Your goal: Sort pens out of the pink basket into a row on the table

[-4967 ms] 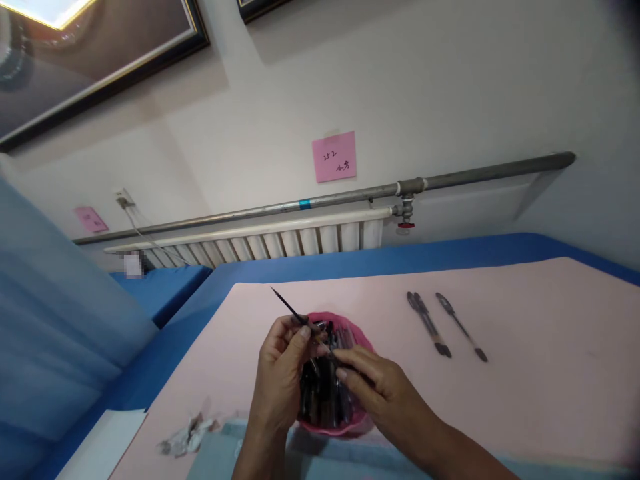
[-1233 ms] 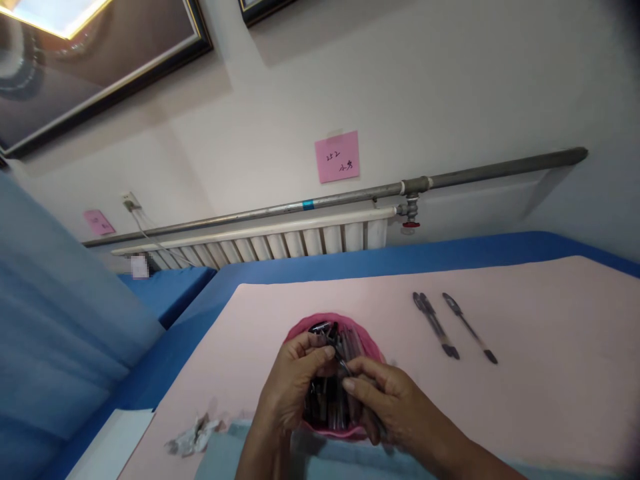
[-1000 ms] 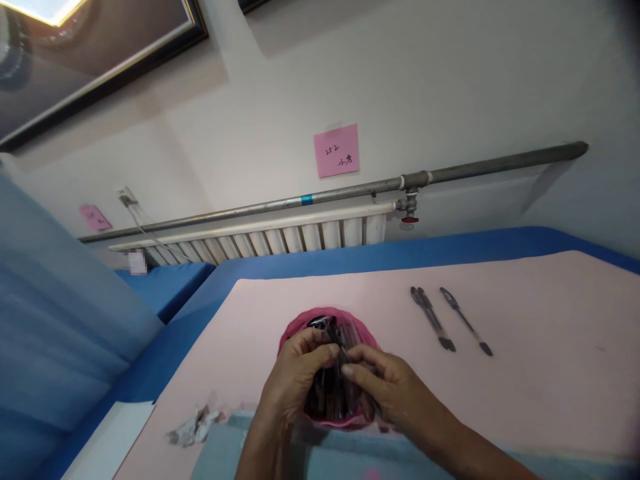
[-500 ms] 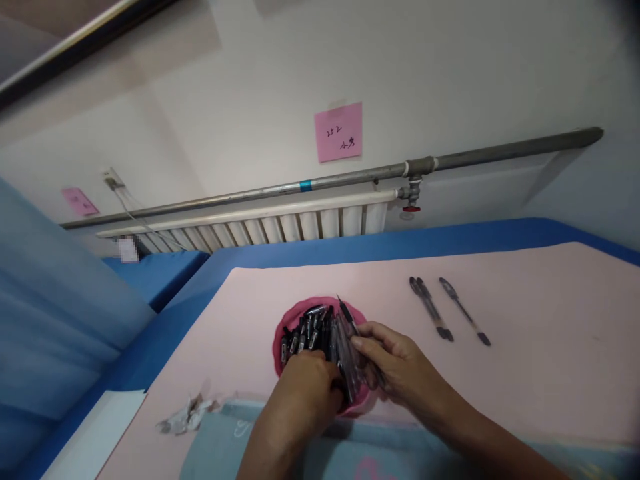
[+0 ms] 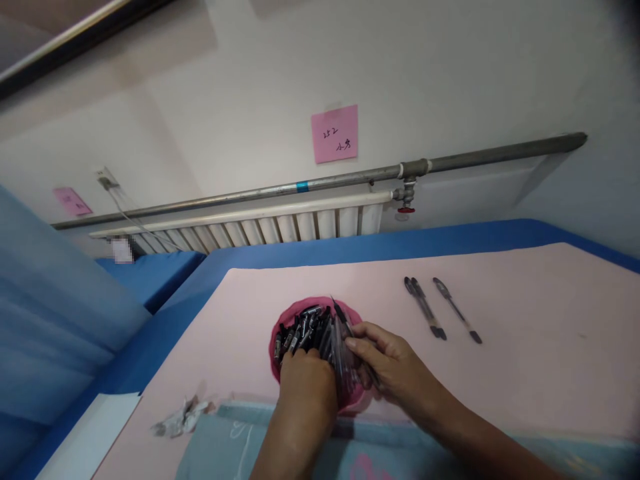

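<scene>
A round pink basket point(image 5: 274, 333) holds several black pen caps point(image 5: 295, 333) on its left side and clear pen barrels point(image 5: 341, 363) on its right. My left hand point(image 5: 310, 377) reaches down into the basket with its fingers curled among the black parts; its fingertips are hidden. Over the basket's right side, my right hand point(image 5: 383, 353) pinches an uncapped pen point(image 5: 341, 313), its tip pointing up and away. On the pink sheet to the right lie two capped pens side by side point(image 5: 425, 308) and one more capped pen point(image 5: 457, 311).
The pink sheet point(image 5: 520, 320) covers a blue surface point(image 5: 260, 255). Crumpled plastic point(image 5: 183, 420) and a grey-blue cloth point(image 5: 225, 443) lie at the near side. White paper point(image 5: 93, 433) sits at lower left. A radiator point(image 5: 300, 227) and pipe point(image 5: 465, 160) run along the wall.
My left hand has shifted slightly left and turned within the basket, now over the black caps. My right hand keeps its pinch on the pen. The whole view has moved a little.
</scene>
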A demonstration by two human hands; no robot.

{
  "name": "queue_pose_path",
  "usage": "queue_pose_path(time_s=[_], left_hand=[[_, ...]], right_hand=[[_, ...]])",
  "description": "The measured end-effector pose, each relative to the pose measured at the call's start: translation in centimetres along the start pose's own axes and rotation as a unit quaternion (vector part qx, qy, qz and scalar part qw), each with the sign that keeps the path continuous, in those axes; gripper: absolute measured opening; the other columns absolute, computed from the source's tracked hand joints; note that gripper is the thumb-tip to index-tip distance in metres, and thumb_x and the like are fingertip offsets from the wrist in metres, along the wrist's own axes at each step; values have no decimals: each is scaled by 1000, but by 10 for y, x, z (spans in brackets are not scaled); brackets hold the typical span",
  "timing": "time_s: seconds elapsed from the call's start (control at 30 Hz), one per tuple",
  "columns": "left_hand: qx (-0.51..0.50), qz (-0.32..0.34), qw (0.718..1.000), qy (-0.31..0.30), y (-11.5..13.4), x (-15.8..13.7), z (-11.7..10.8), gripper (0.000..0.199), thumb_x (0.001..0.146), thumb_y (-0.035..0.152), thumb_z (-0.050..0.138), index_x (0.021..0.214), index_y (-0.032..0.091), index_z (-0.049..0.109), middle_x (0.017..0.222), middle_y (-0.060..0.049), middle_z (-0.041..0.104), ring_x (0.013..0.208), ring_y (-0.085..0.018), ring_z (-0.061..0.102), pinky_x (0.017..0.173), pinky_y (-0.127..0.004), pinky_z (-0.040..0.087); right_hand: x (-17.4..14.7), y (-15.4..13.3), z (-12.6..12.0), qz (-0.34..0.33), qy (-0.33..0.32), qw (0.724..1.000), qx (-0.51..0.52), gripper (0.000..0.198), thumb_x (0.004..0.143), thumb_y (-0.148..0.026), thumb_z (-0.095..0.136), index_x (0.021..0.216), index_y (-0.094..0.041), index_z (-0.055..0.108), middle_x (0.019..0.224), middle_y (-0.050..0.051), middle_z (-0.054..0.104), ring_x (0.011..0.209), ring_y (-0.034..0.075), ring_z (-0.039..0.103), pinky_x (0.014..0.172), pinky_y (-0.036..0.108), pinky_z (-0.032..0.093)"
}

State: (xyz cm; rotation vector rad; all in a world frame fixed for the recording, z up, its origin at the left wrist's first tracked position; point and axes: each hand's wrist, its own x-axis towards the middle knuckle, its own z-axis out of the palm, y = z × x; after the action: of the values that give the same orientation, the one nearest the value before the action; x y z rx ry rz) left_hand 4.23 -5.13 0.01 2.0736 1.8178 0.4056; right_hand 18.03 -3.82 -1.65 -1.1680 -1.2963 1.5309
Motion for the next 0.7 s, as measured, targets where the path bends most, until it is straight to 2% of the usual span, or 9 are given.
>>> queue_pose_path(time_s=[0.17,0.23,0.3,0.37,0.47,0.53,0.6,0.7], left_hand=[[-20,12,999,-41,-4,-1,-13,13,52,10,60,41,16,58,54,-7,52,59,-21,51,66,-35,37],[-72,18,995,-71,-13,-2,-21,12,53,14,62,43,17,59,55,-4,51,56,-17,48,60,-30,36],[-170,22,982,-76,-23,-3,-29,6,58,16,61,52,17,64,64,-3,56,61,-15,50,58,-26,36],[-293,9,953,-72,-28,-4,-35,5,64,21,62,63,18,66,67,-1,58,59,-13,50,54,-23,36],[-431,-42,896,-98,-26,-7,-41,10,69,27,62,71,17,63,56,0,57,46,-10,47,45,-20,33],[-483,-63,866,-114,-19,-8,-42,13,69,28,64,72,17,61,51,0,58,41,-9,48,42,-19,31],[-521,-62,843,-121,-13,-8,-41,16,67,28,67,71,16,58,50,0,59,40,-10,52,40,-18,31],[-572,-46,810,-121,-9,-7,-37,19,64,26,70,73,16,58,55,0,62,43,-11,56,43,-19,37]], right_hand=[[-1,-1,0,-8,-1,1000,5,16,79,-34,54,85,-19,55,45,-9,48,32,6,39,31,16,27],[-1,-1,0,-10,-2,1000,8,14,80,-33,53,85,-19,55,45,-9,48,32,5,39,32,16,28],[-1,0,0,-11,-3,1000,10,13,81,-32,53,85,-19,56,45,-9,48,32,5,39,33,16,29],[-2,-1,1,-9,-2,1000,20,14,79,-33,55,84,-19,56,46,-9,48,32,5,39,33,16,28],[-4,-6,3,4,6,997,73,19,77,-37,58,82,-20,55,49,-8,50,34,5,40,32,16,24],[-6,-14,3,7,16,991,130,22,75,-40,59,80,-19,55,57,-5,55,37,6,42,32,16,25],[-8,-22,3,-3,34,983,181,24,73,-41,62,81,-19,57,66,-2,60,44,6,46,37,17,32],[-12,-33,1,-21,54,973,222,30,68,-42,68,84,-18,60,68,-2,59,53,8,50,46,18,38]])
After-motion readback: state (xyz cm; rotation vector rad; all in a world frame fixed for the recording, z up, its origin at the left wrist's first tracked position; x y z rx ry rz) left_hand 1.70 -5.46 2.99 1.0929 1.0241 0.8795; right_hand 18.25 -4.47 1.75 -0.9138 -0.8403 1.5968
